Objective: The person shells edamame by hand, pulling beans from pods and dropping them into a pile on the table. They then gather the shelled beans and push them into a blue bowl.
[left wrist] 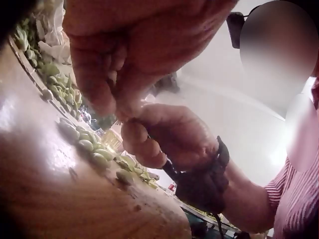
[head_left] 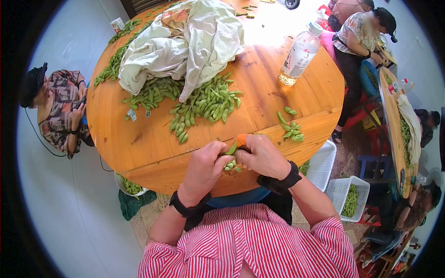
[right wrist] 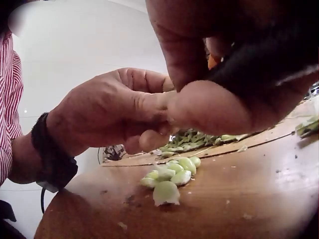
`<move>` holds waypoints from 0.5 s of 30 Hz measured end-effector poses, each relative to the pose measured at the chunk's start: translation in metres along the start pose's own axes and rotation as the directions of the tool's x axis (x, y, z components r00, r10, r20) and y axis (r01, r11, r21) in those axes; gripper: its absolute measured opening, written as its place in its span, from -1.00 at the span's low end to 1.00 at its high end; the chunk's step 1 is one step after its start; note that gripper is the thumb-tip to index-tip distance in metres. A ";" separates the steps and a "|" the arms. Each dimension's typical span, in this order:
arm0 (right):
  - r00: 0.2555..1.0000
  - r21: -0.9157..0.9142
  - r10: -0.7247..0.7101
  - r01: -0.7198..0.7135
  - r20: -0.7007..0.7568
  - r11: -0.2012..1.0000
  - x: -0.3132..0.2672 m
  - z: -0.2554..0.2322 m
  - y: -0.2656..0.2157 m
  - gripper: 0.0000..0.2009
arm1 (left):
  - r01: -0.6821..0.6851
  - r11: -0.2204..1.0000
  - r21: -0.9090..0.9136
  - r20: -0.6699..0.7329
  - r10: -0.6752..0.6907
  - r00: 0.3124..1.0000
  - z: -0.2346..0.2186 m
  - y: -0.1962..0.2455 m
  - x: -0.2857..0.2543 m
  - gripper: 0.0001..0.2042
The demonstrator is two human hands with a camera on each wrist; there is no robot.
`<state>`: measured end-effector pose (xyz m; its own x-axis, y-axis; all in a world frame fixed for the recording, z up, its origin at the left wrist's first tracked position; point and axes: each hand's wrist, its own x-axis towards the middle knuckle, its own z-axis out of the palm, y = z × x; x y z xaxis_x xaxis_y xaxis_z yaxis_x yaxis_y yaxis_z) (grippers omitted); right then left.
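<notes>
My left hand [head_left: 203,163] pinches a green soybean pod [head_left: 232,148] between thumb and fingers, above the near edge of the round wooden table. From the other side, my right hand [head_left: 266,157] meets it, thumb and forefinger pinched at the pod's end. An orange cover [head_left: 241,139] wraps a right fingertip, with something black beside it. In the right wrist view the two thumbs touch and mostly hide the pod. Just below lie several shelled pale-green beans [right wrist: 172,172] on the wood.
Ahead, a heap of unshelled pods [head_left: 208,99] lies partly under a white cloth [head_left: 185,51]. A few pods [head_left: 292,131] and a plastic bottle [head_left: 299,55] are to the right. White baskets [head_left: 348,197] stand on the floor. Other people sit left and right.
</notes>
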<state>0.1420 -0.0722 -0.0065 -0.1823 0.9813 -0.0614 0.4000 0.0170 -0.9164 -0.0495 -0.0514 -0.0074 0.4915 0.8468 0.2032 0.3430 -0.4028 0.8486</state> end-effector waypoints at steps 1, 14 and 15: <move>1.000 -0.029 -0.008 0.008 -0.012 1.000 0.000 0.000 -0.001 -0.82 | -0.070 0.992 0.103 -0.019 0.072 0.997 0.000 0.001 0.000 -0.84; 0.987 0.289 0.153 -0.158 0.042 0.944 -0.002 0.001 -0.006 -0.87 | -0.001 1.000 -0.007 -0.082 0.001 0.997 0.002 -0.003 -0.003 -0.90; 0.988 0.287 0.151 -0.157 0.042 0.945 -0.003 -0.001 -0.009 -0.87 | 0.025 0.999 -0.027 -0.063 -0.027 0.998 0.001 -0.003 -0.004 -0.90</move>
<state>0.1396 -0.0749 0.0018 -0.1574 0.9636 -0.2160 0.1485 -0.1931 -0.9699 -0.0513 -0.0536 -0.0114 0.4306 0.8775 0.2111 0.3332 -0.3719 0.8664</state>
